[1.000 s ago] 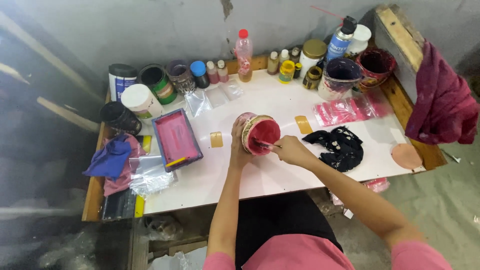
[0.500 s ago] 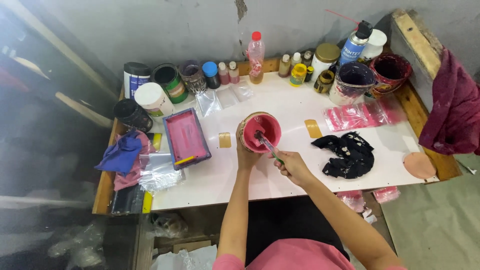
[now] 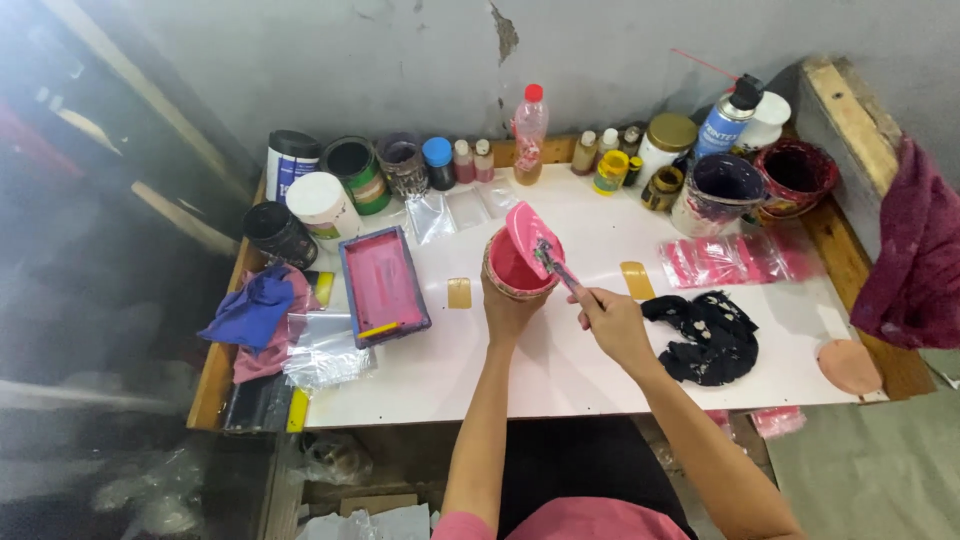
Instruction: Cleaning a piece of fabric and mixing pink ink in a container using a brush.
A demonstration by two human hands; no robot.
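Standing at the white worktable (image 3: 600,370), the person works at its middle, both forearms reaching forward from the near edge. Left of the hands lies a rectangular purple-framed screen tray (image 3: 383,285) coated with pink, and beyond it a pile of blue and pink rags (image 3: 255,315) with clear plastic bags. Right of the hands lie a black spotted cloth (image 3: 712,335), just beside the right wrist, and farther right a sheet of pink plastic sleeves (image 3: 730,260). Beyond the hands, along the wall, stand jars, tubs, small bottles and a spray can.

The left hand (image 3: 508,310) is closed around the lower wall of the pink paint tub (image 3: 518,265), holding it just above the table, tilted slightly toward the person. The right hand (image 3: 612,320) is closed on the handle of a spatula (image 3: 545,255); its broad blade, loaded with thick pink paint, is raised above the tub's rim, so the blade is out of the paint rather than buried in it.

Judged from this, the paint is open, uniformly pink, and a load is already lifted on the blade; the scooping or stirring is well under way. The load has not been set down anywhere: it hangs over the tub. Two small tan tape patches (image 3: 459,292) flank the hands on the table.
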